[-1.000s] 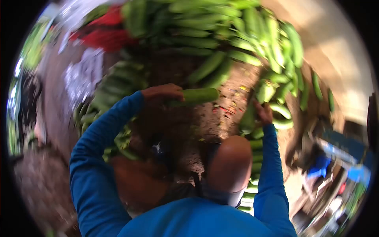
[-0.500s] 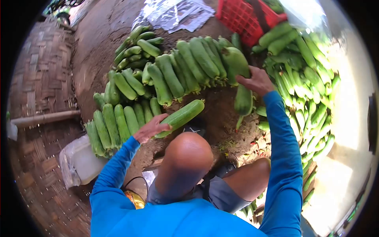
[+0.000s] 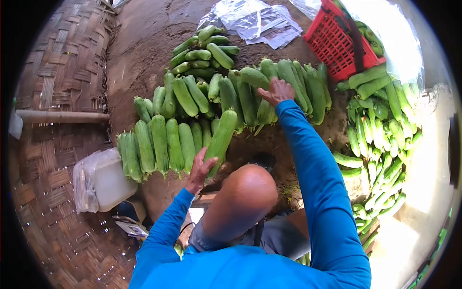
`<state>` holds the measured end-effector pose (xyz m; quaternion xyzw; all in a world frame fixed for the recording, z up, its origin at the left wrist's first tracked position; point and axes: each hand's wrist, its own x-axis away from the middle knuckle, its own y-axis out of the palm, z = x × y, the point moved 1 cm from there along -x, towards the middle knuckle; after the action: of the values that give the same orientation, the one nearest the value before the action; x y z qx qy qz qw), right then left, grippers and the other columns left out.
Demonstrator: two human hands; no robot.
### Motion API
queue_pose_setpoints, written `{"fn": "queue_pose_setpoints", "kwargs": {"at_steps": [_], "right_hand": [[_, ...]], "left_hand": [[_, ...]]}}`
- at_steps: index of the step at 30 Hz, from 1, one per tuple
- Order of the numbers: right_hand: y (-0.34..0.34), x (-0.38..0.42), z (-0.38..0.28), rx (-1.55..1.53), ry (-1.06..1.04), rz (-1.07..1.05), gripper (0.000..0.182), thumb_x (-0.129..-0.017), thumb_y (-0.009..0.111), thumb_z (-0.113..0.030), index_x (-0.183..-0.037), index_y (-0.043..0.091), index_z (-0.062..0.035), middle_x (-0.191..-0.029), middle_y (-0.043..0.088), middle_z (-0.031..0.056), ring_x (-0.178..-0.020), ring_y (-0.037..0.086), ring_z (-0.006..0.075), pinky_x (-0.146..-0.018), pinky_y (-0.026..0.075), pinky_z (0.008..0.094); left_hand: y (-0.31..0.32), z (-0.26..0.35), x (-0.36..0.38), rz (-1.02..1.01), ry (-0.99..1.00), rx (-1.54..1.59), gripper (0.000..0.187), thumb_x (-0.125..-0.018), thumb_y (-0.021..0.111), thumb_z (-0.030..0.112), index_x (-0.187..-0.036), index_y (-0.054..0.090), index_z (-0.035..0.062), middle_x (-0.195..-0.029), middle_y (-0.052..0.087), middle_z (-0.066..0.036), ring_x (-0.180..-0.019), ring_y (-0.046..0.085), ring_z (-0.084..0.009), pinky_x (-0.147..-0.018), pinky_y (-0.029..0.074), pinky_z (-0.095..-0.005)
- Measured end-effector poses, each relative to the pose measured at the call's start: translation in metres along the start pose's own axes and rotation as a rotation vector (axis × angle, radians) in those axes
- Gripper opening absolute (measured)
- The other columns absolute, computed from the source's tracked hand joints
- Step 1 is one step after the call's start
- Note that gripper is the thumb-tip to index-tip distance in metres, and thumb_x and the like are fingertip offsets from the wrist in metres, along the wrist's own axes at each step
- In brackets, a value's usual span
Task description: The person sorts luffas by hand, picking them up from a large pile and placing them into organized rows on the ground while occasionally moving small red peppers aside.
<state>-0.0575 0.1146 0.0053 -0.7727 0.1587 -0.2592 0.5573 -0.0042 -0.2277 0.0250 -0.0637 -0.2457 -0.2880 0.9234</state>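
My left hand [image 3: 200, 171] is closed around the lower part of a long green gourd [image 3: 224, 137], its top tilted up and to the right in front of the near row. My right hand [image 3: 278, 91] reaches over the back row, its fingers bent over a gourd [image 3: 266, 113] that shows below the palm. Just left of those fingers, a shorter gourd [image 3: 253, 77] lies slanted across its neighbours. The near row of gourds [image 3: 160, 142] stands side by side to the left.
Smaller gourds [image 3: 199, 55] are piled behind the rows. Printed sheets and plastic [image 3: 257, 21] lie at the back. A red basket [image 3: 332, 41] stands back right, near a large gourd heap [image 3: 380, 130]. A woven wall [image 3: 53, 144] and a plastic-wrapped container [image 3: 108, 180] are left.
The view has shifted rightward. My right hand has moved left from the back row's right end to its middle. The gourd in my left hand has turned more upright.
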Motion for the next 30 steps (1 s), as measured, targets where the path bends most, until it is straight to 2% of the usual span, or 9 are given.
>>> {"fn": "queue_pose_setpoints", "kwargs": {"at_steps": [5, 8, 10, 12, 14, 15, 18, 22, 30], "right_hand": [[0.009, 0.024, 0.006, 0.019, 0.0, 0.103, 0.057, -0.079, 0.056, -0.059, -0.094, 0.061, -0.0042, -0.1, 0.065, 0.0227, -0.093, 0.064, 0.0378, -0.078, 0.052, 0.0478], [0.014, 0.046, 0.013, -0.185, 0.04, 0.04, 0.058, -0.079, 0.059, -0.058, -0.096, 0.061, -0.0029, -0.096, 0.065, 0.023, -0.089, 0.065, 0.0381, -0.077, 0.051, 0.0474], [0.028, 0.064, 0.013, -0.477, -0.149, -0.056, 0.051, -0.083, 0.063, -0.051, -0.1, 0.059, -0.0033, -0.089, 0.066, 0.0145, -0.066, 0.064, 0.0262, -0.061, 0.052, 0.0359], [0.03, 0.084, -0.003, -0.705, -0.062, -0.283, 0.054, -0.084, 0.062, -0.054, -0.1, 0.06, -0.0027, -0.086, 0.064, 0.0122, -0.066, 0.063, 0.021, -0.059, 0.052, 0.0321], [0.028, 0.109, -0.028, -1.045, 0.073, -0.615, 0.059, -0.085, 0.058, -0.059, -0.104, 0.058, -0.0026, -0.081, 0.059, 0.0035, -0.062, 0.056, 0.0083, -0.051, 0.047, 0.0221], [0.03, 0.119, -0.038, -1.04, 0.073, -0.62, 0.059, -0.085, 0.058, -0.059, -0.104, 0.058, -0.0026, -0.081, 0.059, 0.0035, -0.062, 0.056, 0.0083, -0.051, 0.047, 0.0221], [0.046, 0.137, -0.063, -1.198, 0.117, -0.747, 0.057, -0.085, 0.062, -0.053, -0.111, 0.054, -0.0026, -0.083, 0.059, 0.0035, -0.06, 0.055, 0.0086, -0.049, 0.046, 0.0222], [0.064, 0.152, -0.062, -1.346, 0.109, -0.725, 0.042, -0.083, 0.067, -0.033, -0.11, 0.055, -0.0035, -0.081, 0.059, 0.0025, -0.057, 0.054, 0.0083, -0.045, 0.044, 0.021], [0.068, 0.172, -0.078, -1.155, -0.058, -0.808, 0.046, -0.08, 0.07, -0.032, -0.115, 0.056, -0.0058, -0.086, 0.062, 0.0027, -0.06, 0.055, 0.0082, -0.05, 0.046, 0.0229]], "left_hand": [[0.002, -0.012, -0.029, 0.044, 0.041, 0.177, 0.049, -0.082, 0.059, 0.028, -0.12, 0.048, -0.0018, -0.097, 0.062, -0.011, -0.086, 0.058, -0.0156, -0.076, 0.047, -0.0288], [0.005, -0.001, -0.035, -0.194, -0.072, 0.609, 0.036, -0.087, 0.051, 0.027, -0.115, 0.048, 0.0047, -0.085, 0.061, -0.012, -0.061, 0.053, -0.0148, -0.053, 0.043, -0.0279], [0.005, -0.001, -0.036, -0.205, -0.094, 0.68, 0.037, -0.086, 0.052, 0.028, -0.115, 0.05, 0.0048, -0.086, 0.062, -0.011, -0.062, 0.054, -0.015, -0.056, 0.045, -0.0281], [0.002, -0.006, -0.037, -0.219, -0.12, 0.742, 0.039, -0.086, 0.052, 0.029, -0.116, 0.051, 0.0049, -0.087, 0.063, -0.009, -0.063, 0.054, -0.0153, -0.058, 0.046, -0.0283], [-0.002, -0.011, -0.037, -0.23, -0.012, 0.494, 0.043, -0.087, 0.053, 0.032, -0.12, 0.05, 0.0037, -0.099, 0.062, -0.011, -0.076, 0.058, -0.0158, -0.063, 0.047, -0.0273], [0.002, -0.01, -0.034, -0.226, -0.013, 0.499, 0.043, -0.087, 0.053, 0.032, -0.12, 0.05, 0.0037, -0.099, 0.062, -0.011, -0.076, 0.058, -0.0158, -0.063, 0.047, -0.0273], [0.006, -0.016, -0.027, -0.067, 0.368, -0.233, 0.058, -0.09, 0.055, 0.038, -0.133, 0.043, 0.0026, -0.121, 0.055, -0.012, -0.106, 0.053, -0.0167, -0.071, 0.047, -0.0254], [-0.003, -0.025, -0.009, -0.266, 0.007, 0.004, 0.06, -0.093, 0.046, 0.046, -0.141, 0.038, 0.0112, -0.118, 0.056, -0.009, -0.092, 0.058, -0.0161, -0.067, 0.045, -0.024], [-0.025, -0.048, 0.001, -0.234, -0.061, -0.084, 0.071, -0.09, 0.039, 0.061, -0.137, 0.039, 0.0069, -0.107, 0.057, -0.009, -0.084, 0.055, -0.0161, -0.068, 0.045, -0.0291]]}}
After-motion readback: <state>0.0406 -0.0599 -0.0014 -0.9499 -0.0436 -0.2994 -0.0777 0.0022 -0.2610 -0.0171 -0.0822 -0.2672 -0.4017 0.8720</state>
